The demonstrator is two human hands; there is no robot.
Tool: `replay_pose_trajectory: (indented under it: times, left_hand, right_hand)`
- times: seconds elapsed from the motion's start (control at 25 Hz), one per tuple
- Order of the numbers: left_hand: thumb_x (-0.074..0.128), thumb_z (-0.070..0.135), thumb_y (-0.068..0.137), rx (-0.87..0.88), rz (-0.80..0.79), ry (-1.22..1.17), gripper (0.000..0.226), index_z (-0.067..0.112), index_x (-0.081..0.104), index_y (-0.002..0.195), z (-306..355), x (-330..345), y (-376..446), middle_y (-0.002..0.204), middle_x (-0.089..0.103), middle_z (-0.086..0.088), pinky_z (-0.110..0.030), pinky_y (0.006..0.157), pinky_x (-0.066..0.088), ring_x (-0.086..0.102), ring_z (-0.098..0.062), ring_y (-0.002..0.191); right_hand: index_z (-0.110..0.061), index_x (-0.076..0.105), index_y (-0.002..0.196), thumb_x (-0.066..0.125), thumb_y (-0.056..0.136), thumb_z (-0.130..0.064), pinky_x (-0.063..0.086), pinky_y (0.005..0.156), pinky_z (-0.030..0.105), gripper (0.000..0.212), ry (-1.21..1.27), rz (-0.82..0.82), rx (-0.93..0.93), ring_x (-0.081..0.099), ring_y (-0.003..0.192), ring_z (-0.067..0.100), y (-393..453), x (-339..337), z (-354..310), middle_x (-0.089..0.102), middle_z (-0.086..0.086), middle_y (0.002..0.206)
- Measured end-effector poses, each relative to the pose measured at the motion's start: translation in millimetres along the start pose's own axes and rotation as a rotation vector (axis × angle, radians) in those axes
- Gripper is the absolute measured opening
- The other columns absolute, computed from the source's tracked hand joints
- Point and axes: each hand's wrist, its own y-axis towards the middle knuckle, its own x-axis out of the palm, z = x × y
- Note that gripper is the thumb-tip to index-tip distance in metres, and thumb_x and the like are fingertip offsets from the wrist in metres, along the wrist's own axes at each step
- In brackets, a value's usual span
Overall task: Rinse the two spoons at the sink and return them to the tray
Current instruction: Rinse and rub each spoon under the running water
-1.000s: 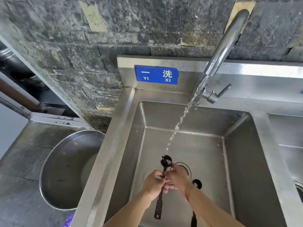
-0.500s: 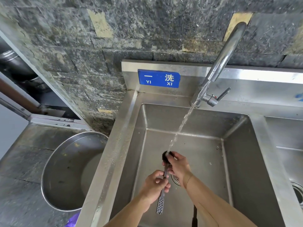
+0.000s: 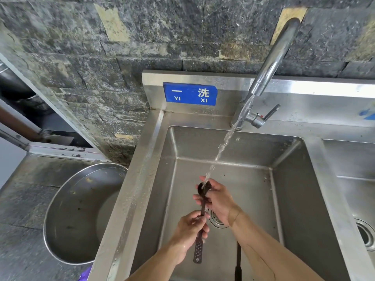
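Head view, and the dark grey stone-tile wall [image 3: 81,67] fills the background, with the big stainless steel sink basin [image 3: 288,199] square below it. Off to the left, a round steel bowl [image 3: 67,216] sits on the grey desk [image 3: 18,209]. The curved chrome faucet [image 3: 272,63] is running, its water stream [image 3: 225,142] slanting down into the basin. It lands right on the bowl of the dark, slender, long-handled spoon [image 3: 203,207], held upright in mid-sink above the drain strainer [image 3: 216,218]. The left hand [image 3: 189,232] has its fingers curled round the handle at mid-length, the perforated end hanging below. The right hand [image 3: 218,199] wraps its fingers about the spoon's bowl, apparently rubbing it under the flow. A second dark spoon handle [image 3: 237,258] shows low in the basin, mostly hidden by the right forearm. The tray is not in view. The spoon looks light and stiff, likely slick when wet, so mid-handle is the safe place to grip. The first rinse seems under way, with the second spoon yet to come.
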Motion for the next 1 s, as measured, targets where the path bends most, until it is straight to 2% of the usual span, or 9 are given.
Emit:
replay_pose_trajectory:
  times: [0.08,0.16,0.24,0.32,0.44,0.64,0.8,0.88,1.0]
  left_hand:
    - [0.055,0.015,0.097,-0.008,0.004,-0.025,0.016,0.008,0.069,0.102,1,1,3,0.068,0.062,-0.006,-0.026,0.054,0.047,0.055,-0.017,0.058]
    - [0.057,0.015,0.096,-0.011,-0.02,-0.05,0.016,0.007,0.069,0.102,2,1,4,0.068,0.062,-0.006,-0.027,0.053,0.046,0.055,-0.018,0.058]
    - [0.057,0.016,0.095,-0.01,-0.005,-0.06,0.016,0.008,0.069,0.102,2,0,7,0.068,0.061,-0.006,-0.027,0.052,0.045,0.054,-0.018,0.057]
    - [0.056,0.017,0.096,-0.004,0.025,-0.065,0.018,0.009,0.07,0.105,1,-3,11,0.068,0.061,-0.006,-0.027,0.053,0.044,0.052,-0.017,0.057]
    - [0.056,0.019,0.096,0.04,0.026,-0.085,0.021,0.013,0.071,0.109,11,-4,21,0.07,0.062,-0.005,-0.027,0.056,0.045,0.052,-0.016,0.06]
    - [0.06,0.015,0.094,0.074,0.002,-0.122,0.023,0.017,0.066,0.116,28,-8,31,0.089,0.076,-0.004,-0.021,0.062,0.052,0.066,-0.015,0.074]
    - [0.063,0.011,0.091,0.04,-0.044,-0.123,0.019,0.02,0.073,0.104,17,-22,25,0.102,0.077,-0.005,-0.032,0.076,0.05,0.069,-0.013,0.084]
    - [0.065,0.01,0.089,0.033,-0.033,-0.133,0.017,0.019,0.076,0.097,12,-26,23,0.101,0.077,-0.005,-0.03,0.076,0.052,0.071,-0.013,0.084]
    - [0.072,0.014,0.083,0.011,-0.01,-0.144,0.011,0.018,0.077,0.092,11,-30,21,0.098,0.078,-0.005,-0.027,0.072,0.054,0.073,-0.014,0.083]
  right_hand:
    - [-0.019,0.067,0.119,0.046,0.098,0.006,0.061,0.068,0.032,0.039,0.092,-0.006,-0.017,0.076,0.085,0.031,-1,1,-2,0.07,0.017,0.111]
    - [-0.02,0.069,0.114,0.05,0.1,-0.006,0.062,0.064,0.034,0.028,0.004,0.08,-0.049,0.077,0.076,0.029,-1,0,-5,0.072,0.016,0.106]
    - [-0.023,0.065,0.117,0.05,0.099,-0.005,0.06,0.059,0.034,0.029,-0.064,0.044,-0.031,0.076,0.07,0.023,-1,0,-8,0.072,0.017,0.105]
    - [-0.023,0.058,0.123,0.053,0.096,-0.003,0.054,0.06,0.033,0.035,-0.038,-0.075,0.023,0.077,0.079,0.02,-3,-1,-10,0.073,0.017,0.107]
    - [-0.015,0.053,0.129,0.06,0.094,-0.008,0.059,0.074,0.031,0.036,-0.079,-0.144,-0.011,0.075,0.094,0.022,-7,-8,-17,0.078,0.008,0.104]
    - [-0.013,0.048,0.136,0.058,0.095,-0.005,0.059,0.076,0.034,0.042,0.021,-0.086,-0.128,0.075,0.096,0.025,8,-18,-56,0.078,0.006,0.106]
    - [-0.017,0.047,0.136,0.061,0.092,-0.002,0.058,0.07,0.033,0.048,0.085,-0.075,-0.149,0.075,0.094,0.027,21,-21,-76,0.078,0.006,0.104]
    - [-0.023,0.05,0.13,0.062,0.092,-0.004,0.058,0.068,0.032,0.045,0.109,-0.082,-0.142,0.075,0.094,0.026,24,-19,-75,0.078,0.006,0.106]
    - [-0.019,0.053,0.129,0.06,0.092,-0.002,0.059,0.069,0.034,0.042,0.144,-0.089,-0.149,0.075,0.094,0.028,27,-19,-69,0.076,0.008,0.109]
